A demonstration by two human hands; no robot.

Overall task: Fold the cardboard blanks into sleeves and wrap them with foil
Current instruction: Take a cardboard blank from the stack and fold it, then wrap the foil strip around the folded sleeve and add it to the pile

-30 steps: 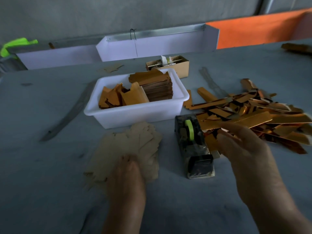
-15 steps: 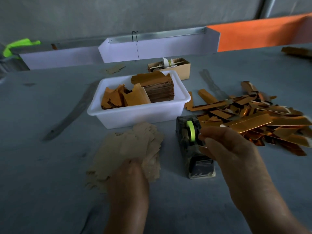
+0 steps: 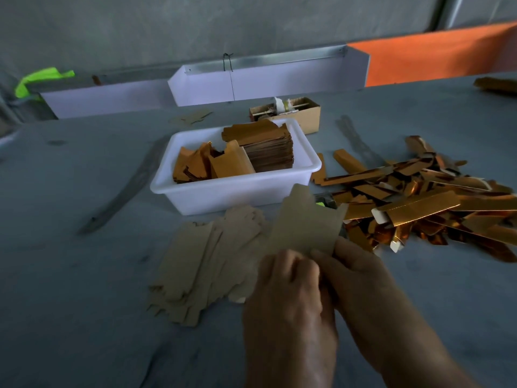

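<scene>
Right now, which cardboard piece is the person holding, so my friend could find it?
Start at the white plastic tub. Just in front of it, the left hand and right hand pinch one plain tan cardboard blank. It alone is lifted; the other tan blanks lie flat to its left.

On the grey table (image 3: pixel 84 275), a fanned pile of flat tan cardboard blanks (image 3: pixel 201 264) lies just before the white plastic tub (image 3: pixel 240 196); in the tub, a stack of gold-faced card pieces (image 3: pixel 265 147) stands right of loose ones (image 3: pixel 207 166). Behind the tub sits a small brown cardboard box (image 3: pixel 302 114). Right of the tub spreads a heap of foil-wrapped sleeves (image 3: pixel 419 203). One blank (image 3: pixel 305 222) stands raised between pile and heap, with the left hand (image 3: pixel 288 292) and right hand (image 3: pixel 361 281) touching at its near edge
</scene>
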